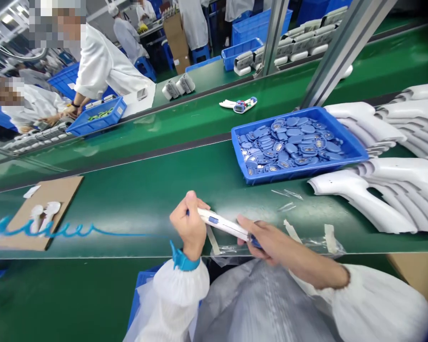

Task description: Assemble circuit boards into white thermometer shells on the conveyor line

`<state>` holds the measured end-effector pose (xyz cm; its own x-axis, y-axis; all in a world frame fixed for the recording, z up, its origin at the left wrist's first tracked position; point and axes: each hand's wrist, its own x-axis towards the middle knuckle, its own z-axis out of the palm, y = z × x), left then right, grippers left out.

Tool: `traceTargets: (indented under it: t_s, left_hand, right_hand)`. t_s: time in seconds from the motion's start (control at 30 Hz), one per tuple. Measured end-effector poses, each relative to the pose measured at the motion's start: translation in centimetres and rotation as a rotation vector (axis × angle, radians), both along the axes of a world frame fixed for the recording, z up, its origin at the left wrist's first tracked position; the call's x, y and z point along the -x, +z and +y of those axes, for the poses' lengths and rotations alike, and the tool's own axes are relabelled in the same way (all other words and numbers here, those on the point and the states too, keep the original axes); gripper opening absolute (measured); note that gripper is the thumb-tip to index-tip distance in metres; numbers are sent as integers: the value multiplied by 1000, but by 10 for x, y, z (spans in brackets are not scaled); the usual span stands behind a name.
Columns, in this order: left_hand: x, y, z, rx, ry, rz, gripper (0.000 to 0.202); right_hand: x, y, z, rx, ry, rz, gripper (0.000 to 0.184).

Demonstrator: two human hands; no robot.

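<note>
A slim white handheld device (224, 223) with a blue button is held between my two hands above the near edge of the green bench. My left hand (190, 223), with a blue strap at its wrist, is closed around one end, thumb up. Around the other end, where a dark blue part shows, my right hand (266, 237) is closed. The fingers partly cover both ends. Just beyond my hands stands a blue tray (249, 179) full of small blue oval plastic parts (294, 140).
White curved plastic housings (364, 190) are stacked at the right. Cardboard (17, 228) carrying two white parts lies left. Tape strips (330, 237) and clear plastic bits lie near the front edge. A metal post (342, 52) rises behind the tray. Co-workers in white (107, 66) work across the line.
</note>
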<state>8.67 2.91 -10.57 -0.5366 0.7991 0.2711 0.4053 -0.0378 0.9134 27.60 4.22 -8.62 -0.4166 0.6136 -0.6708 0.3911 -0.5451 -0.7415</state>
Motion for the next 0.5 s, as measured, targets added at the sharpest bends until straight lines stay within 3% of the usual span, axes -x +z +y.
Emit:
traceTargets:
  t_s: [0.13, 0.2, 0.3, 0.37, 0.43, 0.5]
  left_hand:
    - [-4, -4, 21, 156, 59, 187, 54]
    - [-3, -3, 29, 183, 67, 259, 55]
    - [-1, 0, 33, 232, 50, 368, 52]
    - [4, 4, 32, 290, -61, 386, 50]
    - [18, 12, 33, 361, -205, 359, 46]
    - [41, 20, 44, 421, -253, 313, 45]
  right_hand:
    - [12, -2, -8, -639, 276, -171, 43]
    - [18, -9, -13, -797, 321, -268, 46]
    - [25, -20, -19, -907, 285, -319, 51]
    - [24, -19, -17, -908, 281, -318, 49]
    - [18, -6, -4, -868, 316, -303, 44]
    - [10, 20, 24, -828, 347, -266, 36]
